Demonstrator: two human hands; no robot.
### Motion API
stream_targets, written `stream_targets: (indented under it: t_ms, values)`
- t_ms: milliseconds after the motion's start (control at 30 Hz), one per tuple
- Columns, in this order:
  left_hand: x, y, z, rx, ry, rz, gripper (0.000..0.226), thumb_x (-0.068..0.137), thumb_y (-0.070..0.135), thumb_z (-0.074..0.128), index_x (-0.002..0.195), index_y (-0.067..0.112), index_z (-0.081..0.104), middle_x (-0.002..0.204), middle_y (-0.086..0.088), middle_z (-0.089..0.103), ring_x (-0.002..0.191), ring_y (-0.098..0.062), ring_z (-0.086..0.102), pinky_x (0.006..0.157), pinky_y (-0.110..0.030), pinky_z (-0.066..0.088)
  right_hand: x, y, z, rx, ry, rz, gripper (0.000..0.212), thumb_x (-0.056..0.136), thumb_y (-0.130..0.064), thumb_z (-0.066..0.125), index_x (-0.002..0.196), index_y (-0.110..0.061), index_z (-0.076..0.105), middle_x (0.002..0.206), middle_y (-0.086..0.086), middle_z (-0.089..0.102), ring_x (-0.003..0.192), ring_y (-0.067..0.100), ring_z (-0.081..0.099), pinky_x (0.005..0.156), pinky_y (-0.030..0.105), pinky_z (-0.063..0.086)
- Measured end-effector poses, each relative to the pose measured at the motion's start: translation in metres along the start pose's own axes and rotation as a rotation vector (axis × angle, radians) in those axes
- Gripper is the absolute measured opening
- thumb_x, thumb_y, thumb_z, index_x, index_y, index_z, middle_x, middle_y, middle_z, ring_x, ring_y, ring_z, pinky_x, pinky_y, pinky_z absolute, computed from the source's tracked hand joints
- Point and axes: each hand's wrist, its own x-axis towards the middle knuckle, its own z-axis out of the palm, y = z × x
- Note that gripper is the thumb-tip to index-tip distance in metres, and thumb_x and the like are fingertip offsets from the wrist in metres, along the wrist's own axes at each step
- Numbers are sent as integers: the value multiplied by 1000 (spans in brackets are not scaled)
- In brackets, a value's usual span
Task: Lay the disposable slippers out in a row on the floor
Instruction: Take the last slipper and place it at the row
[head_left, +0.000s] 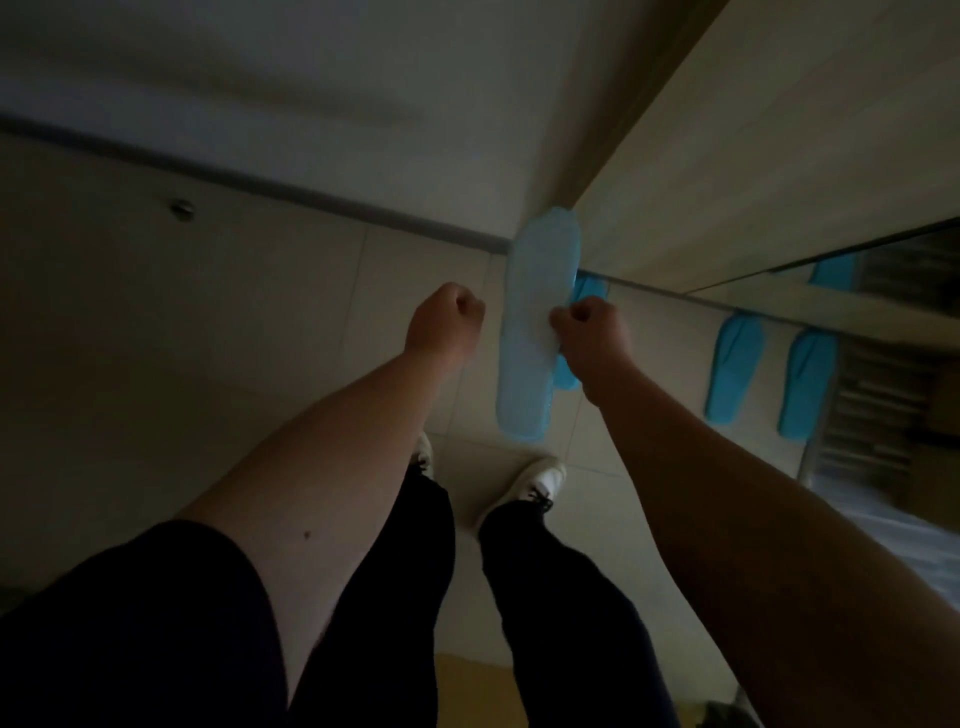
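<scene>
My right hand (587, 327) pinches the edge of a pale blue disposable slipper (537, 322), which hangs lengthwise in the air with its sole side towards me. My left hand (447, 317) is a closed fist just left of that slipper, apart from it, holding nothing I can see. Partly hidden behind the held slipper and my right hand, another blue slipper (584, 291) lies on the tiled floor. Two more blue slippers (735, 369) (808, 382) lie side by side on the floor further right, along the cabinet base.
A tall wooden cabinet (727, 182) stands at the right with a mirrored panel (893, 260) reflecting a blue slipper. A grey skirting board (260, 182) runs along the wall. My white shoes (540, 480) and dark trousers fill the lower middle. The scene is dim.
</scene>
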Motion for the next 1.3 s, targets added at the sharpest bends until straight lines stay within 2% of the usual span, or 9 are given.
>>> stream_targets:
  t_ms: [167, 333, 467, 633, 700, 767, 967, 1100, 1300]
  values:
    - [32, 6, 55, -339, -256, -5, 25, 92, 29, 55, 109, 11, 62, 103, -7, 70, 91, -21, 68, 86, -44, 56, 35, 34, 31, -311, 144, -202, 20, 87, -26, 61, 77, -20, 45, 68, -10, 45, 55, -1, 41, 44, 16, 26]
    - [61, -7, 112, -500, -389, -36, 20, 94, 21, 53, 107, 12, 65, 103, -9, 70, 94, -20, 69, 75, -27, 59, 72, 81, 53, -395, 104, -319, 19, 95, -24, 55, 105, -8, 58, 100, 5, 61, 73, 13, 52, 63, 26, 40]
    - [95, -41, 136, -541, -342, -136, 23, 98, 11, 44, 110, 1, 61, 108, -17, 66, 90, -25, 68, 71, -28, 59, 99, 114, 62, -371, 8, -464, 24, 95, -28, 56, 105, -9, 67, 106, 7, 66, 90, 19, 62, 72, 24, 42]
    - [143, -96, 159, -467, -334, -119, 21, 98, 16, 44, 102, 7, 63, 106, -17, 68, 92, -25, 70, 74, -31, 60, 163, 157, 75, -84, 152, -175, 27, 94, -28, 54, 111, -10, 64, 109, 7, 62, 98, 21, 60, 82, 34, 50]
    - [162, -111, 168, -449, -336, -114, 23, 98, 16, 45, 103, 6, 64, 105, -17, 69, 91, -25, 70, 75, -33, 60, 192, 171, 87, 42, 40, 49, 33, 92, -33, 57, 118, -12, 62, 111, 9, 64, 95, 22, 61, 80, 36, 51]
    - [180, -122, 179, -429, -337, -105, 23, 98, 16, 44, 105, 7, 64, 103, -16, 69, 90, -25, 70, 73, -33, 60, 213, 181, 102, 191, -114, 156, 18, 90, -31, 61, 98, -16, 67, 101, 15, 67, 84, 24, 64, 77, 44, 57]
    - [230, -154, 213, -299, -249, -78, 19, 97, 20, 47, 103, 11, 63, 101, -12, 68, 92, -26, 68, 75, -38, 59, 268, 211, 138, 202, -46, 160, 18, 85, -29, 68, 82, -11, 65, 91, 21, 68, 84, 36, 66, 76, 52, 58]
    - [259, -170, 236, -151, -119, -68, 15, 94, 20, 49, 92, 15, 64, 93, -10, 68, 88, -28, 66, 79, -45, 57, 299, 229, 162, 48, 32, 106, 23, 82, -33, 70, 72, -13, 63, 70, 6, 63, 67, 22, 60, 56, 31, 47]
    - [294, -191, 251, 11, 13, 11, 22, 92, 18, 48, 89, 5, 66, 84, -11, 65, 74, -22, 58, 64, -32, 47, 335, 237, 196, -24, 73, 87, 24, 82, -36, 68, 66, -21, 58, 67, -1, 61, 61, 14, 58, 48, 23, 37]
